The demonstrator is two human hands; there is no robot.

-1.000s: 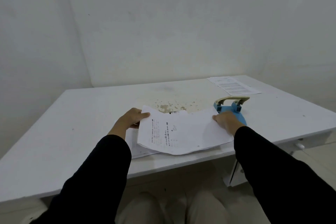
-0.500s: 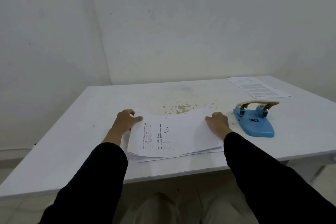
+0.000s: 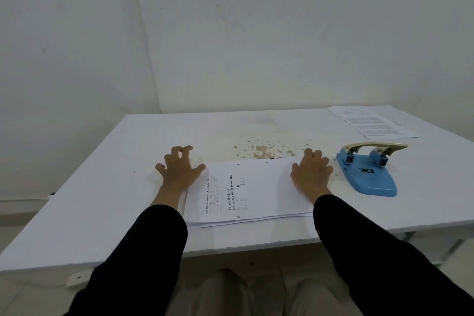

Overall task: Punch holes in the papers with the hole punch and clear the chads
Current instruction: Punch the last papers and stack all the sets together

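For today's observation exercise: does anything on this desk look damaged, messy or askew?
Yes. The white desk has a patch of chipped, flaking paint beyond the paper stack, and the stack's sheets are unevenly fanned at their near edge.

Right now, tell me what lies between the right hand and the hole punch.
In the head view, only bare white table separates the right hand from the blue hole punch; the paper stack ends under the hand.

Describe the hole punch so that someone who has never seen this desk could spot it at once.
Start at the white table and look toward its right side, past the right hand resting on the stack of papers. The hole punch stands there alone, apart from the separate sheets at the far corner. It is the only blue thing, with a cream lever on top.
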